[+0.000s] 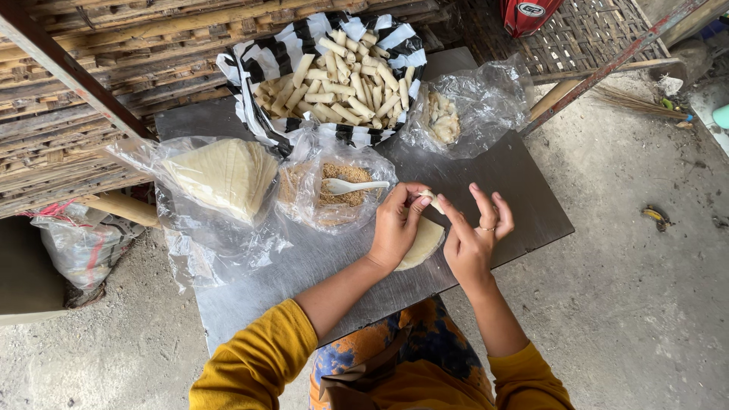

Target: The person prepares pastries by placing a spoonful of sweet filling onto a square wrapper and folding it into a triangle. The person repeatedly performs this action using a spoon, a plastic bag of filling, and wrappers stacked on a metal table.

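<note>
Wrapper, a pale thin round sheet, is seen lying flat on the grey table beneath the fingers, most of it hidden under the left hand; its visible curved edge faces the person, and no clear long axis can be made out. A small pale roll is pinched between the left hand's thumb and fingers, its length running from the fingertips toward the right hand. The right hand's fingers are held apart and extended, the forefinger reaching to the roll's end; whether it touches cannot be told. Just beyond the left fingertips, a clear bag of brown crumbly filling is seen with a white spoon resting in it. Farther from the fingers, a striped bag of finished rolls is shown, and a stack of wrappers in plastic is set well to the left.
</note>
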